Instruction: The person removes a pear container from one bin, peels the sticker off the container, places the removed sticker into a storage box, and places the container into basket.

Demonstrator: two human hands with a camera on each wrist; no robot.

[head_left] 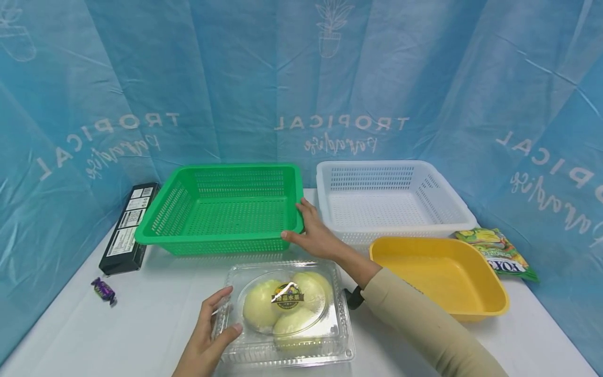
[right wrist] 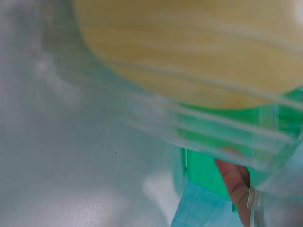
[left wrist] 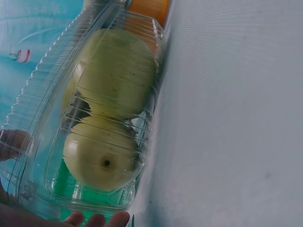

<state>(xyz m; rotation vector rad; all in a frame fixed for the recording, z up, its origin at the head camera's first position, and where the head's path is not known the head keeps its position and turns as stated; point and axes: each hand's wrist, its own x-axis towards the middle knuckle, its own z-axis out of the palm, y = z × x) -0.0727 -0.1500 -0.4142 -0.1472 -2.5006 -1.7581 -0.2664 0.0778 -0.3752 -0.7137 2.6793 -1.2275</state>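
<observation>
In the head view, a clear plastic fruit box (head_left: 336, 343) with a label on its lid lies at the front, holding several pale yellow-green round fruits (head_left: 261, 306). My left hand (head_left: 207, 335) grips its left side, thumb over the lid's edge and fingers along the side. The left wrist view shows the fruits (left wrist: 109, 71) through the ribbed wall. Behind the box, a green plastic basket (head_left: 212, 241) has my right hand (head_left: 315, 233) at its front right corner, thumb at the front rim and fingers along the right side. The right wrist view is partly blurred by the box.
A white basket (head_left: 398, 228) stands at back right, with a yellow tub (head_left: 433, 248) before it and a green snack bag (head_left: 497, 251) beside it. At left lie a black box (head_left: 129, 228) and a purple wrapped candy (head_left: 103, 291). Blue curtains (head_left: 245, 78) enclose the table.
</observation>
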